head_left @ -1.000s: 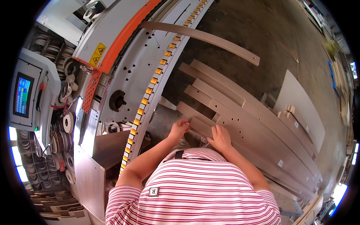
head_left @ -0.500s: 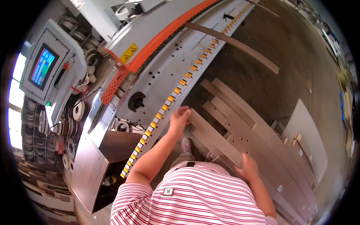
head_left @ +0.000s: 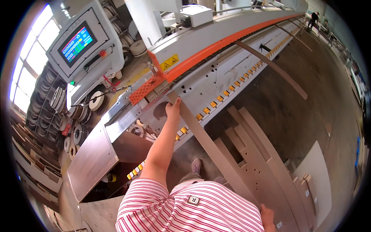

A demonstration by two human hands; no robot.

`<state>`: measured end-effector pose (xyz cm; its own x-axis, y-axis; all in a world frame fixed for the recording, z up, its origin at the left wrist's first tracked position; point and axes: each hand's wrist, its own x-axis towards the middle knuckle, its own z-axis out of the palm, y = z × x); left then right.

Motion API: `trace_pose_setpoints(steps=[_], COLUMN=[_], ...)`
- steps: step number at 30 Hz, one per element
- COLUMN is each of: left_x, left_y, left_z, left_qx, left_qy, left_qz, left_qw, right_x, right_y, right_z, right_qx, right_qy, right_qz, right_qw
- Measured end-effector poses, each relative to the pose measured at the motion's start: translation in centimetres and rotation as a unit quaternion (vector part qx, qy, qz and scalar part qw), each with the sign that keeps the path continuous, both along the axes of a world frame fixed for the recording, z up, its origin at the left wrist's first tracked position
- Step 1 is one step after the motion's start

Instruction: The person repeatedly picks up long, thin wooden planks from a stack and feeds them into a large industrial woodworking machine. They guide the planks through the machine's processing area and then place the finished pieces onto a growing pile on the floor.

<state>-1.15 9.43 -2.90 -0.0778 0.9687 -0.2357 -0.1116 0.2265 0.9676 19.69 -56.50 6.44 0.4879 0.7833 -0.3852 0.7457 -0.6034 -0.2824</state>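
Note:
A long narrow brown board [head_left: 206, 141] slants from the machine's front edge down toward my body. Near its far end, my left hand [head_left: 174, 109] is closed round the board's edge, with the thumb along the top. That end lies over the machine bed [head_left: 195, 87], close to the orange perforated guard [head_left: 147, 89]. At the near end, low in the picture, my right hand [head_left: 267, 216] is closed at the board; my body partly hides its fingers. Beneath and right of the board is a stack of brown panels [head_left: 266, 174], some with drilled holes.
A row of yellow-and-white rollers [head_left: 226, 93] edges the machine. A control panel with a lit screen [head_left: 77, 43] stands left, above rolls of edge tape [head_left: 96, 101]. Another brown strip [head_left: 276, 69] juts from the machine. A pale sheet [head_left: 319, 174] leans at the right.
My left hand has carried the board's far end forward and up, over the rollers to the machine bed. My right hand now sits lower in the picture. The view has turned toward the control panel.

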Motion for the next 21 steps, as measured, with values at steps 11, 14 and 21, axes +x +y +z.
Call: trace_pose_setpoints(steps=[11,14,21], left_x=[-8.0,-11.8,-4.6], left_y=[8.5,7.5,-0.9], left_z=[-5.8,-6.4,-1.6], left_qx=[0.321,0.329,0.119], left_qy=[0.731,0.77,0.299], left_qz=[-0.264,-0.306,-0.251], left_qw=[0.542,0.453,0.913], right_x=[-0.9,-0.3,-3.1], right_y=[9.1,9.5,5.1], right_z=[0.6,0.7,1.2], right_qx=[-0.043,-0.055,0.036], right_qy=[0.112,0.139,0.082], right_qz=[0.04,0.057,-0.011], right_qw=[0.992,0.987,0.996])
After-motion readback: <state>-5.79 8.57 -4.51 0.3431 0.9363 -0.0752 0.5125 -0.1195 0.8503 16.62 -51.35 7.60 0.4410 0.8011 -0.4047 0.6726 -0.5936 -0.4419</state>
